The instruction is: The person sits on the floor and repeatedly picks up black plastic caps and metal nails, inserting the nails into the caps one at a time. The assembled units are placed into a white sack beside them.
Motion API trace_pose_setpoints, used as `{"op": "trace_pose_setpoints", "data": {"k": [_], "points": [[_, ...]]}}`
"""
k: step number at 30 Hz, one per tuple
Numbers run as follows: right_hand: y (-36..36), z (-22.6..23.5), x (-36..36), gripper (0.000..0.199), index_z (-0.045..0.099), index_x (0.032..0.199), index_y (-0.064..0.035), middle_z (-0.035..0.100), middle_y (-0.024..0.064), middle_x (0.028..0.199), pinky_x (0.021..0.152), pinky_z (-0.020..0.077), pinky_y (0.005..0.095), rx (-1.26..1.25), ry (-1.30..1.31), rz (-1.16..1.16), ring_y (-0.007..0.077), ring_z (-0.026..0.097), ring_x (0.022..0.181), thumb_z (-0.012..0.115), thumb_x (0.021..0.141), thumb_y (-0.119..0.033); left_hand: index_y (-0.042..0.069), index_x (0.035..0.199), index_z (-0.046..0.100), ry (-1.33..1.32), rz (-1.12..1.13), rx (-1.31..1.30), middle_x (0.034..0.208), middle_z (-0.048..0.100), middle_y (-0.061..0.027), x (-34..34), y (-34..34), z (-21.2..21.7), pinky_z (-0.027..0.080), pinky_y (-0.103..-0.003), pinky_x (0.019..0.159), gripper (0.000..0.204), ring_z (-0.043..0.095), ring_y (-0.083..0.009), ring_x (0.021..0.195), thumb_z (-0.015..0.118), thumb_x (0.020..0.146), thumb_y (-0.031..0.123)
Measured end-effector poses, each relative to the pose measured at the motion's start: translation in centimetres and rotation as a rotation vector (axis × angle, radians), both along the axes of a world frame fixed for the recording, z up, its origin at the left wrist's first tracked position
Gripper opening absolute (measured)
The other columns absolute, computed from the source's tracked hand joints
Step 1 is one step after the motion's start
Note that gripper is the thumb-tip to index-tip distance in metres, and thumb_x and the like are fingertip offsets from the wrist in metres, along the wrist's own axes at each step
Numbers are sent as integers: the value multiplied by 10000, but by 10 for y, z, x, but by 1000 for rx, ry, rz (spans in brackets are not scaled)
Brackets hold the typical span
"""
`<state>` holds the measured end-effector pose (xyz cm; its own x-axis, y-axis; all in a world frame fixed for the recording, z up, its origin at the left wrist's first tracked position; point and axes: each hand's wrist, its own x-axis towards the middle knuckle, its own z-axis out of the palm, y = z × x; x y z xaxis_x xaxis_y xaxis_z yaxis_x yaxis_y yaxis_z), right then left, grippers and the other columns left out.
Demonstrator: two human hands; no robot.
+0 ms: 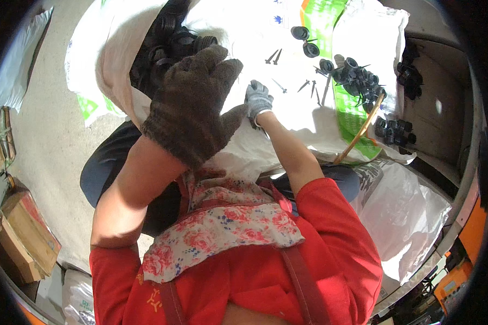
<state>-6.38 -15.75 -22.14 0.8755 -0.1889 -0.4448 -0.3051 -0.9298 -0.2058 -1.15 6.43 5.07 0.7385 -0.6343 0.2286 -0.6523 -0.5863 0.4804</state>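
My left hand (192, 105), in a dark brown knitted glove, is raised close to the camera with its thumb apart from its fingers. It looks open, with nothing visible in it. Behind it, an open white sack (111, 59) holds black round plastic parts (168, 40). My right hand (258, 97), in a grey glove, rests low over the white sheet (244, 146) with its fingers curled in. Whatever it may grip is hidden. To its right lie several thin dark spike-like pieces (303, 85). Farther right is a heap of black plastic caps (355, 78).
A wooden stick (361, 129) leans beside the caps. More black caps (394, 131) lie near the sheet's right edge. At lower right is a clear plastic bag (401, 211). Cardboard boxes (27, 233) stand on the left, by the concrete floor (49, 146).
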Motion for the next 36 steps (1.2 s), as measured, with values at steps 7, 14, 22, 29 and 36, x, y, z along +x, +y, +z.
{"op": "trace_pose_setpoints", "data": {"k": [7, 14, 22, 29, 36], "points": [[-9, 33, -61, 372, 516, 1195, -219, 381, 148, 1346, 980, 332, 519, -22, 100, 34, 357, 372, 1226, 526, 835, -316, 95, 1136, 536, -64, -18, -65, 1140, 538, -177, -4, -3, -5, 419, -433, 916, 479, 514, -347, 1076, 711, 709, 222], [-23, 15, -97, 429, 482, 1237, -192, 432, 183, 1278, 939, 401, 487, -21, 119, 61, 408, 458, 1105, 512, 810, -161, 41, 1137, 509, -76, -71, -121, 1134, 520, -182, -3, -5, -14, 403, -468, 875, 471, 539, -345, 1006, 642, 758, 287], [-27, 32, -92, 476, 501, 1211, 12, 569, 76, 1144, 887, 453, 292, 905, 114, -361, 196, 542, 1062, 557, 739, 29, 27, 1074, 524, -36, -73, -136, 995, 560, -174, 1, -5, -15, 454, -430, 817, 427, 566, -337, 932, 668, 759, 276], [-94, 166, -58, 156, 616, 832, 13, 616, 89, 686, 534, 506, 306, 1230, -225, -482, 202, 603, 592, 656, 686, -24, 2, 1097, 552, 51, -55, -19, 1105, 558, -186, -2, -23, 8, 441, -424, 904, 469, 546, -334, 1046, 640, 770, 327], [-182, 486, -100, 224, 610, 962, -46, 634, 32, 902, 710, 511, 291, 747, -773, -448, 164, 617, 760, 631, 740, -67, 24, 839, 620, -478, -179, -289, 982, 583, -165, 9, -20, -29, 520, -382, 761, 174, 597, -312, 918, 683, 717, 130]]}}
